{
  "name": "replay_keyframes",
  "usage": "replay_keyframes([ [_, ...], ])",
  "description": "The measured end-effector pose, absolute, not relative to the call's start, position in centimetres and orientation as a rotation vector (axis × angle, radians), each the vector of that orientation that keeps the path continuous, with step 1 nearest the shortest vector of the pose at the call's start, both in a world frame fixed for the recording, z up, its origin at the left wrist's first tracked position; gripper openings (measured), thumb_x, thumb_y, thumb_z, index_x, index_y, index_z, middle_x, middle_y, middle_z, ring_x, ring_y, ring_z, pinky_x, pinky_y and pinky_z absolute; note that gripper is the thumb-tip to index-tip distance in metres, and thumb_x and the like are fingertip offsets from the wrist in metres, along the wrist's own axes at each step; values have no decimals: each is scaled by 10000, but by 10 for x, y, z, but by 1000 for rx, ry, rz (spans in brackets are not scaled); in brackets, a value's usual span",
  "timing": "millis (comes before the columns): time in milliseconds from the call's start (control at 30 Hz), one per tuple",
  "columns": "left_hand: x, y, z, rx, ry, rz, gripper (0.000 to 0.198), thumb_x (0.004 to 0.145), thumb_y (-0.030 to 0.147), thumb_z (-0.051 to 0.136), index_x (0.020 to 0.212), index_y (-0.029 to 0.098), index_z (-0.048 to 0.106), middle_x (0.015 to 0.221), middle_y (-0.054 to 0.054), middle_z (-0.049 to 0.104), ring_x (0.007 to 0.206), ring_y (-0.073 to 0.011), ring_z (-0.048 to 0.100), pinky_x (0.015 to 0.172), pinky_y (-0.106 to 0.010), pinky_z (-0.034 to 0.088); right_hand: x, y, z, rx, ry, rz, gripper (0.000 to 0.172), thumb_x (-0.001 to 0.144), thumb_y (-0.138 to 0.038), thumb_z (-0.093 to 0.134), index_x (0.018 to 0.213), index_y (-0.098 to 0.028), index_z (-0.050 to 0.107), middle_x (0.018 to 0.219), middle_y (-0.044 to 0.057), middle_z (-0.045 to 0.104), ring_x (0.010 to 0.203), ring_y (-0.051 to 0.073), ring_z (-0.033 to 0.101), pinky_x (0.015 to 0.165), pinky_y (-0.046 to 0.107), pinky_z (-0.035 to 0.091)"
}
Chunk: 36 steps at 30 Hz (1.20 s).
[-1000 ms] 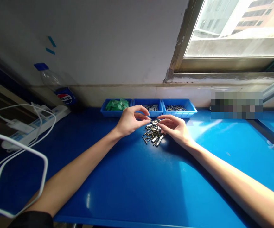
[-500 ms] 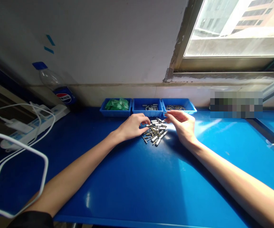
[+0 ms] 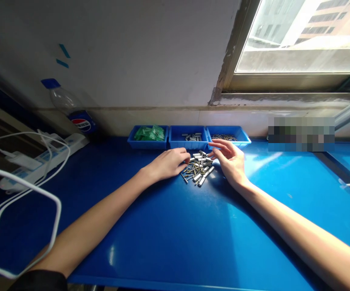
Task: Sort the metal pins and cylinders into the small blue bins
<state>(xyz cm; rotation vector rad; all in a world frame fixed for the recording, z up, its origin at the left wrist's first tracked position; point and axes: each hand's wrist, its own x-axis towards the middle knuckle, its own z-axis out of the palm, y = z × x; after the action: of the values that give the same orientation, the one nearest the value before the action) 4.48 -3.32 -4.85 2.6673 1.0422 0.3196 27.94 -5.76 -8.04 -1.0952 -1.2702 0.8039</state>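
A loose pile of small metal parts (image 3: pixel 197 167), thin brass-coloured pins mixed with thicker silver pieces, lies on the blue table (image 3: pixel 162 226). At the pile's left edge is my left hand (image 3: pixel 170 162), its fingers curled down and its thumb close to them; whatever is between the fingertips is too small to make out. My right hand (image 3: pixel 231 161) hovers over the pile's right side, fingers apart and nothing visible in them. Behind the pile stand three blue bins: the left bin (image 3: pixel 147 144) holds green plastic packets, the middle bin (image 3: pixel 188 144) silver pieces, the right bin (image 3: pixel 244 139) thin pins.
A cola bottle (image 3: pixel 82 121) leans at the back left by the wall. A white power strip (image 3: pixel 23 171) and looping white cables (image 3: pixel 58 206) occupy the left side. A window (image 3: pixel 299 52) is at upper right, above a blurred-out patch (image 3: pixel 301 133).
My right hand has come down slightly from the right bin's front edge toward the pile, its fingers spreading. My left hand's thumb and fingers have drawn closer together at the pile.
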Motion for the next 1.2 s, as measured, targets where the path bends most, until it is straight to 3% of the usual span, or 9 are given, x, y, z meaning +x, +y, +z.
replay_keyframes([
  [167, 40, -28, -43, 2602, 978, 420, 77, 959, 181, 619, 964, 165, 694, 997, -70, 709, 855, -189, 675, 764, -287, 511, 280, -57, -81, -1100, -1278, 810, 260, 850, -379, 753, 1069, -241, 729, 1046, 75, 794, 687, 200, 725, 656, 373, 609],
  [367, 42, -29, -32, 2370, 950, 734, 37, 907, 173, 689, 872, 161, 688, 835, -15, 728, 762, -147, 674, 735, -258, 519, 281, -59, -80, -1122, -1331, 867, 193, 839, -335, 739, 996, -223, 740, 824, 28, 778, 640, 167, 695, 649, 316, 591],
  [567, 47, -32, -34, 2222, 913, 1019, 102, 810, 135, 774, 861, 154, 687, 835, -3, 723, 749, -134, 673, 741, -250, 549, 279, -65, -77, -1067, -1443, 1057, 267, 810, -325, 775, 1049, -210, 746, 834, 32, 787, 655, 178, 711, 656, 320, 610],
  [800, 49, -34, -39, 2192, 916, 953, 87, 862, 168, 740, 923, 169, 678, 854, -7, 750, 774, -138, 725, 761, -245, 574, 277, -68, -72, -1069, -1479, 1160, 396, 789, -387, 845, 1122, -190, 763, 912, 69, 805, 688, 192, 729, 663, 329, 625],
  [1200, 52, -37, -43, 2220, 885, 890, 71, 892, 211, 725, 917, 174, 670, 882, -18, 753, 837, -158, 745, 808, -264, 583, 276, -66, -76, -1034, -1450, 1248, 384, 767, -465, 878, 1028, -190, 816, 883, 76, 813, 652, 181, 705, 636, 320, 595],
])
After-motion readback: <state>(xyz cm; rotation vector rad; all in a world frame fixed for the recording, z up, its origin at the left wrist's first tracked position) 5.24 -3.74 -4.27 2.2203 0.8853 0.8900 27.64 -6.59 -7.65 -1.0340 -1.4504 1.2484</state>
